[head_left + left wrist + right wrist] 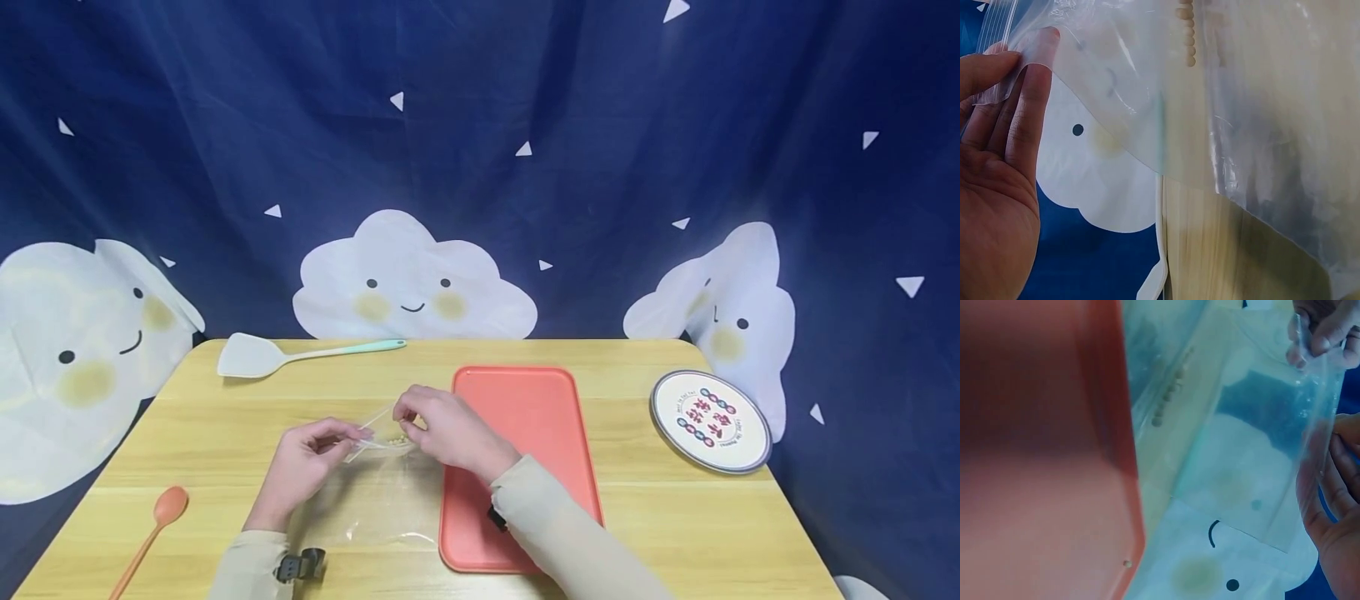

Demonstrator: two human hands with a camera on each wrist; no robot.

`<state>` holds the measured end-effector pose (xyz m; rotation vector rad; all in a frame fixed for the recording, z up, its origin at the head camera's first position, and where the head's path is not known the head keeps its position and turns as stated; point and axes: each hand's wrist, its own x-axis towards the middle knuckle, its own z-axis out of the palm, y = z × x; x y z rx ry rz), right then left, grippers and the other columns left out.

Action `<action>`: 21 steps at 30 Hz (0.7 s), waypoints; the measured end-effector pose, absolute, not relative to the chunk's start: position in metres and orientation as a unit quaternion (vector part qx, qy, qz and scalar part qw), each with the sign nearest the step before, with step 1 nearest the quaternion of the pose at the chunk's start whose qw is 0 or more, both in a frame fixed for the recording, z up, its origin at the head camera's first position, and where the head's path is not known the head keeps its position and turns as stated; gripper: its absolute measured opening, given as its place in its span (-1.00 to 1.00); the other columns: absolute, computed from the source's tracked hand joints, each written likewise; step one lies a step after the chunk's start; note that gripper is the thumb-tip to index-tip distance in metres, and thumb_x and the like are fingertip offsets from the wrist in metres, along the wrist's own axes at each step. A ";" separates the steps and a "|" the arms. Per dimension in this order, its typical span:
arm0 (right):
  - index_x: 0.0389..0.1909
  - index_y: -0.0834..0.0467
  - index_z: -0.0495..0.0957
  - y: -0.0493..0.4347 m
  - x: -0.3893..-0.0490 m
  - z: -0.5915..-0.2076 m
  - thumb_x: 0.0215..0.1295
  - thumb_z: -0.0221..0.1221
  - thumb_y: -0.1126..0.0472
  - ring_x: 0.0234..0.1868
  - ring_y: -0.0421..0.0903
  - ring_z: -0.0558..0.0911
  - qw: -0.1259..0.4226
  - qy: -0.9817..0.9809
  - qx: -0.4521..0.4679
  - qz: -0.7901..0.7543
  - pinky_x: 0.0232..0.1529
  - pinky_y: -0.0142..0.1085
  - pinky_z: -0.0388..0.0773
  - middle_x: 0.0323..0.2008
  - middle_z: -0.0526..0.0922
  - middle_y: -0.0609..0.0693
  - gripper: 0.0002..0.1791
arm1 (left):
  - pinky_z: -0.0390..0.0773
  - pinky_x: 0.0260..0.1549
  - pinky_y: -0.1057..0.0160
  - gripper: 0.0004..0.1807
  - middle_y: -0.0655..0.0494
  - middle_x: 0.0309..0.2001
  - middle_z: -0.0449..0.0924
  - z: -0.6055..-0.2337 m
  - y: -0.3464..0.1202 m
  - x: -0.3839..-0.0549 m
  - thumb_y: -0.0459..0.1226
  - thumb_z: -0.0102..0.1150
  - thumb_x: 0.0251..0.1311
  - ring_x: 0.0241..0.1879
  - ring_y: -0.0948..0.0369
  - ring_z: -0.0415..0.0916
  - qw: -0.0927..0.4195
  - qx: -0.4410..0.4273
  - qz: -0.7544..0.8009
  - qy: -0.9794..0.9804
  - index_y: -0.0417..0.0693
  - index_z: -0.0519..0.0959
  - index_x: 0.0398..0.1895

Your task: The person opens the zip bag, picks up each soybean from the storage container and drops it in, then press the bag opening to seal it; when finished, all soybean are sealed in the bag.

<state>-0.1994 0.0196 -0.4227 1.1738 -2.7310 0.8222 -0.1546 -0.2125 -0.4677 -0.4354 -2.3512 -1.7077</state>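
Observation:
A clear zip-top bag (1116,94) hangs between both hands, its transparent sheet spreading down over the table. My left hand (300,458) pinches the ribbed zip edge between thumb and fingers. The right hand (450,429) grips the same top edge on the other side, thumb in front and fingers behind the film in the right wrist view. Small round pale beans (1166,403) lie in a row low in the bag, and they show through the film between the hands in the head view.
A red tray (525,417) lies under my right forearm. A white spatula (255,357) with a mint handle rests along the back edge. An orange spoon (171,505) is at the left, a round printed plate (712,421) at the right. A patterned blue curtain (465,150) hangs behind.

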 end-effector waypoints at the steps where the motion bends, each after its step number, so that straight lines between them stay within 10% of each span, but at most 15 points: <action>1: -0.19 0.02 0.63 0.019 -0.199 -0.424 0.33 0.23 0.24 -0.19 -0.35 0.55 0.027 -0.886 0.381 0.262 -0.09 -0.50 0.49 -0.25 0.59 -0.25 -0.91 | 0.67 -0.32 0.32 -0.76 -0.01 -0.27 0.73 -0.468 -0.212 -0.155 -0.64 0.22 0.10 -0.27 0.19 0.69 0.101 -0.147 -0.579 -0.795 -0.16 0.70 -0.34; 21: -0.16 0.11 0.64 0.048 -0.214 -0.429 0.30 0.24 0.32 -0.18 -0.22 0.58 0.035 -0.802 0.318 0.505 -0.15 -0.24 0.59 -0.24 0.62 -0.22 -0.87 | 0.65 -0.29 0.35 -0.78 0.00 -0.27 0.73 -0.466 -0.214 -0.155 -0.64 0.23 0.10 -0.25 0.23 0.67 0.092 -0.128 -0.565 -0.809 -0.19 0.69 -0.36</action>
